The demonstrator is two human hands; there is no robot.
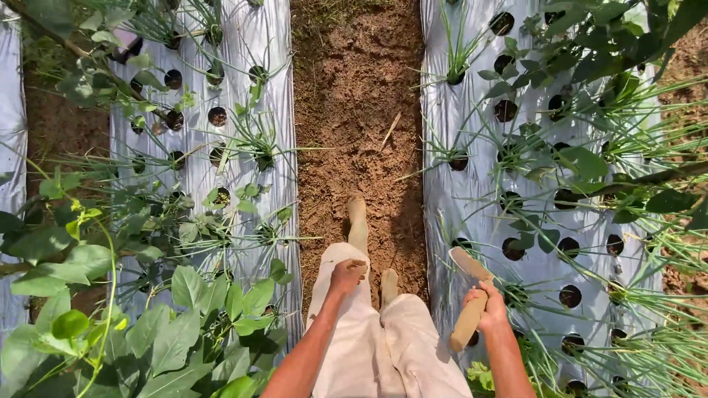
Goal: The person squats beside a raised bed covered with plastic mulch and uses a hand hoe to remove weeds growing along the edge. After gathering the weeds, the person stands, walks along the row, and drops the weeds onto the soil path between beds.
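Right hand [488, 301] closed around wooden handle of a short hand trowel [472, 295], blade up, over the silver mulch film [472, 199]. Left hand [346, 276] curled in loose fist, empty, above the dirt path [354, 110].

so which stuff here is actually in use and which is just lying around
In use: right hand grips a wooden-handled hand tool; left hand rests on the thigh.

Lying about: silver mulch sheeting, onion-like plants, broad-leaved weeds, a stick on the soil path.
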